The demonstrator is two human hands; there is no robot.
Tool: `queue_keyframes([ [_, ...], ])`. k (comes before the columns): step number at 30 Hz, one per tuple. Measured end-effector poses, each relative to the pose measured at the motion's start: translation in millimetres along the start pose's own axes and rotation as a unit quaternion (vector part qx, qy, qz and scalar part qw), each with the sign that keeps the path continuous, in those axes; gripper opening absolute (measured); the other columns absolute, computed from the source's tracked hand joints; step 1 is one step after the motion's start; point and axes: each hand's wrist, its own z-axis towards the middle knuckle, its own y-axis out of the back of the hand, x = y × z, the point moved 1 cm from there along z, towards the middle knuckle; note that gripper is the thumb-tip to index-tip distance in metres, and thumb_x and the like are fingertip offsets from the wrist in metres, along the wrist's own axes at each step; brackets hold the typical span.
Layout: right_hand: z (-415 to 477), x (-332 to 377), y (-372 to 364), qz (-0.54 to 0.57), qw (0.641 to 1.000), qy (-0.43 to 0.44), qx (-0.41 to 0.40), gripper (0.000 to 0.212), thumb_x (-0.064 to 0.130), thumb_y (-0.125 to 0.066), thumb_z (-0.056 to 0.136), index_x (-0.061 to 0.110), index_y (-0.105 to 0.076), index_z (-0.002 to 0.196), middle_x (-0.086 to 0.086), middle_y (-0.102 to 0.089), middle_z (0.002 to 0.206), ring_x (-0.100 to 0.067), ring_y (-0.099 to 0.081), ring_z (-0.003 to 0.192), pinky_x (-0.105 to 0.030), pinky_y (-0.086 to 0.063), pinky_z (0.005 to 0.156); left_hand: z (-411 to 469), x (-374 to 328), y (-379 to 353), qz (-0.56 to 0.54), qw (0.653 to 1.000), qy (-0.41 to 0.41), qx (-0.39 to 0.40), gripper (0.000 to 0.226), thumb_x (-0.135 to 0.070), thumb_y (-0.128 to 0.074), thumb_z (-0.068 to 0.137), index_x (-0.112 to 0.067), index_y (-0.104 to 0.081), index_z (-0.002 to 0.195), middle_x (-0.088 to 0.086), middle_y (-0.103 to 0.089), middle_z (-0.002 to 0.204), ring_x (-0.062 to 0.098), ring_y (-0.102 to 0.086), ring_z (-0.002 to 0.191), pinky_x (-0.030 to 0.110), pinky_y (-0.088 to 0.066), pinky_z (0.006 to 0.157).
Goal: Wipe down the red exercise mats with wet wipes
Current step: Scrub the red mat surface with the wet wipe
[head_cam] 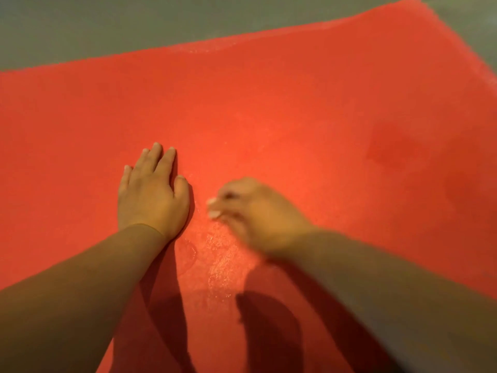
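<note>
A person's left hand (pixel 153 195) presses flat, fingers straight, apparently to steady the red exercise mat (pixel 295 117) spread over the floor (pixel 80 28), while the right hand (pixel 258 211) curls beside a wet streak (pixel 217 265) — whether round a wipe, too blurred to tell.

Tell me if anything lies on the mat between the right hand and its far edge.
Nothing visible does: the red mat is bare from the right hand to its far edge. The left hand lies flat beside it.

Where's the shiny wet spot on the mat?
In the head view, the wet spot sits on the red mat below and between the left hand and right hand.
</note>
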Motion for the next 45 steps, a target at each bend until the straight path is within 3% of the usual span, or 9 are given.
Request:
queue_keyframes([
  [7,26.6,-136.8,83.0,-0.129,0.869,-0.413,-0.241,0.026,0.017,-0.049,0.09,0.008,-0.071,0.103,-0.018,-0.065,0.103,-0.032,-0.058,0.102,-0.027,-0.041,0.087,2.8,-1.8,2.4,-0.007,1.0,0.01,-0.013,0.05,-0.028,-0.041,0.094,-0.02,-0.041,0.144,0.002,-0.029,0.155,0.02,-0.02,0.144,0.043,-0.012,0.119],
  [10,42.7,-66.2,24.8,-0.038,0.936,-0.286,-0.201,0.018,0.012,-0.054,0.089,0.013,-0.071,0.095,-0.003,-0.06,0.095,-0.013,-0.056,0.089,-0.007,-0.032,0.066,4.3,-3.3,4.8,-0.012,1.0,0.012,-0.016,0.058,-0.034,-0.032,0.087,-0.019,-0.044,0.142,0.003,-0.033,0.153,0.021,-0.024,0.143,0.043,-0.014,0.118],
  [15,16.6,-0.2,-8.1,0.071,0.997,0.033,0.006,0.015,0.018,-0.064,0.086,0.018,-0.074,0.097,0.002,-0.064,0.096,-0.017,-0.054,0.091,-0.022,-0.039,0.085,6.0,-3.8,4.7,-0.014,1.0,0.01,-0.018,0.06,-0.034,-0.031,0.084,-0.02,-0.044,0.141,0.004,-0.032,0.154,0.021,-0.024,0.143,0.043,-0.015,0.118],
  [18,34.4,-69.3,39.2,0.022,0.996,-0.078,-0.032,0.017,0.017,-0.062,0.089,0.021,-0.073,0.101,0.003,-0.064,0.102,-0.014,-0.057,0.098,-0.013,-0.037,0.084,6.9,-1.2,1.8,-0.011,1.0,0.009,-0.01,0.053,-0.029,-0.037,0.092,-0.021,-0.038,0.145,0.002,-0.027,0.156,0.019,-0.019,0.145,0.042,-0.01,0.119],
  [23,49.6,-134.1,86.2,-0.113,0.896,-0.374,-0.211,0.025,0.014,-0.052,0.091,0.005,-0.071,0.105,-0.019,-0.068,0.107,-0.029,-0.062,0.102,-0.03,-0.041,0.084,9.1,-3.3,3.1,-0.009,1.0,0.014,-0.006,0.062,-0.035,-0.03,0.086,-0.022,-0.037,0.146,0.002,-0.027,0.156,0.018,-0.019,0.145,0.041,-0.01,0.119],
  [30,53.4,-22.0,-3.8,-0.007,1.0,-0.001,-0.021,0.018,0.017,-0.058,0.089,0.018,-0.072,0.101,0.0,-0.062,0.101,-0.019,-0.054,0.097,-0.03,-0.043,0.087,17.7,-4.2,7.2,-0.015,0.999,0.015,-0.042,0.053,-0.035,-0.037,0.081,-0.018,-0.056,0.127,0.005,-0.046,0.14,0.027,-0.039,0.129,0.045,-0.029,0.11],
  [37,71.2,-143.8,84.4,-0.146,0.901,-0.353,-0.206,0.025,0.008,-0.05,0.092,-0.006,-0.068,0.102,-0.029,-0.064,0.103,-0.027,-0.059,0.098,-0.031,-0.039,0.089,35.3,-3.5,3.4,-0.064,0.998,-0.004,-0.027,0.041,-0.02,-0.039,0.082,-0.007,-0.055,0.117,0.01,-0.046,0.143,0.025,-0.037,0.136,0.041,-0.018,0.117],
  [40,89.1,-84.5,35.4,-0.029,0.955,-0.251,-0.153,0.019,-0.002,-0.053,0.086,-0.002,-0.069,0.096,-0.012,-0.066,0.095,0.004,-0.054,0.077,0.001,-0.03,0.069,53.6,-2.9,1.2,-0.081,0.996,-0.008,-0.021,0.02,-0.009,-0.047,0.084,-0.009,-0.054,0.103,0.012,-0.046,0.142,0.029,-0.041,0.131,0.04,-0.022,0.115],
  [45,84.8,-33.2,2.6,0.002,1.0,0.001,-0.007,0.019,0.015,-0.059,0.09,0.015,-0.071,0.103,-0.003,-0.062,0.104,-0.019,-0.055,0.099,-0.026,-0.041,0.089,60.9,-0.7,-0.1,-0.059,0.997,-0.04,-0.02,0.046,-0.013,-0.045,0.089,-0.012,-0.048,0.135,0.008,-0.035,0.152,0.022,-0.029,0.141,0.04,-0.015,0.119],
])
